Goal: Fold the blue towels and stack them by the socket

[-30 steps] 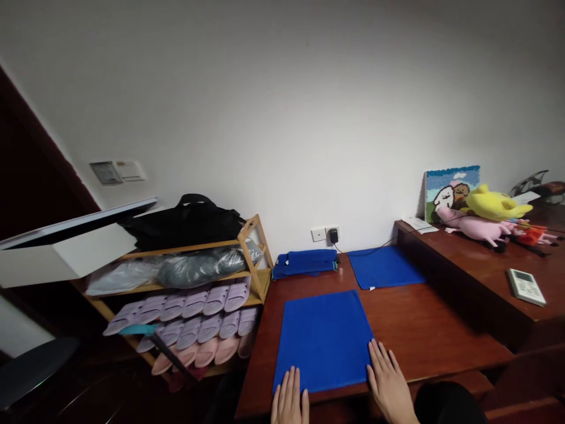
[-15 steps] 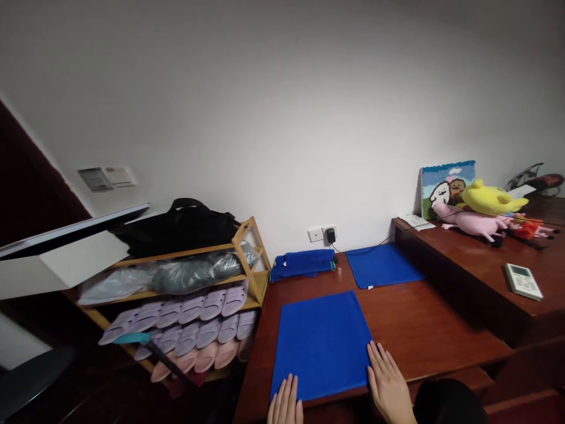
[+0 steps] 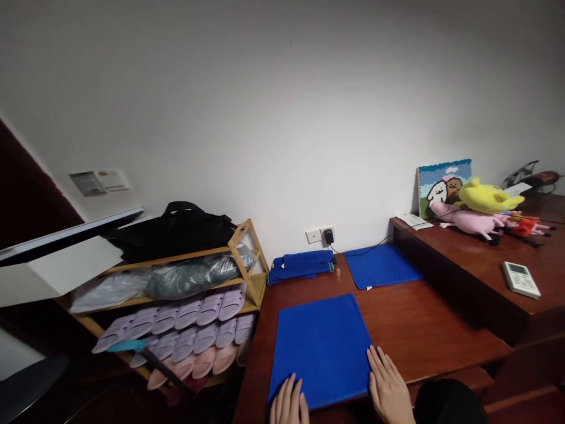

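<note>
The open left hand and open right hand stayed unclenched, resting at six and five o'clock on the flat rectangular blue cloth.

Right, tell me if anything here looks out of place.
The bunched blue cloth against the wall stands out: it sits rumpled, while the smooth, flat blue cloth on the reddish-brown wooden desk lies neatly spread.

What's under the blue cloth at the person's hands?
The blue cloth lies flat on the reddish-brown wooden desk, which shows around its edges. Whatever is directly beneath the cloth is covered and cannot be seen.
</note>
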{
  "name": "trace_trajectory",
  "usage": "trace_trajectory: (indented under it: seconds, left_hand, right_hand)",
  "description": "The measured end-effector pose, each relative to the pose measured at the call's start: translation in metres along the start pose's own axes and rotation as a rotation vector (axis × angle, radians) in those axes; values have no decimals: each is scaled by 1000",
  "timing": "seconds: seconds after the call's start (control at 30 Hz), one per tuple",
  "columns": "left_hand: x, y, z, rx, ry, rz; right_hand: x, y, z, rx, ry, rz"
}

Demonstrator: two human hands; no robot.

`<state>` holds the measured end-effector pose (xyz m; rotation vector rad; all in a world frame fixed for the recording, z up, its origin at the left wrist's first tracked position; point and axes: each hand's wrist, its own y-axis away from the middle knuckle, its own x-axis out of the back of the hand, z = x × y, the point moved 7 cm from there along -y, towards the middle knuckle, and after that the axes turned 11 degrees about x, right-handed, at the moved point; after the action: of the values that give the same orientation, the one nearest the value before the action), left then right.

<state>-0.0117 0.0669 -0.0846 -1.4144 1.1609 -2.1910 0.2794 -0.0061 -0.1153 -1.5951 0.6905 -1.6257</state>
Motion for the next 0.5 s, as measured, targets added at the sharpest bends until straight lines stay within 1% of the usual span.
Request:
trace_trajectory:
  seconds: [0.03,0.1,0.17,0.23,0.27,0.3,0.33,0.4,0.43,0.5]
  left_hand:
    - [-6,-7,17,-32,17,-51]
    - [-23,-20,60,-73,63,-197]
    - [-43,-32,107,-69,111,-354]
    - [-62,-40,150,-77,147,-497]
    - [-70,-42,166,-90,155,-562]
    - [-77,-43,178,-104,156,-620]
    - [-82,-43,185,-114,149,-667]
    - [-88,-40,186,-118,125,-720]
    - [-89,-38,181,-115,115,-728]
    - [-86,-32,161,-107,97,-709]
  right_hand:
    - [0,1,0,-5,-4,-5]
    - [-2,3,1,-12,-1,-21]
    - [-4,5,1,-5,13,-35]
    - [-6,8,1,10,20,-48]
    - [-8,9,1,18,17,-55]
    - [-9,10,2,23,12,-60]
    - [-10,11,2,28,4,-63]
    - [-11,11,3,26,-10,-67]
    - [-11,11,3,22,-14,-65]
    - [-9,10,3,14,-14,-52]
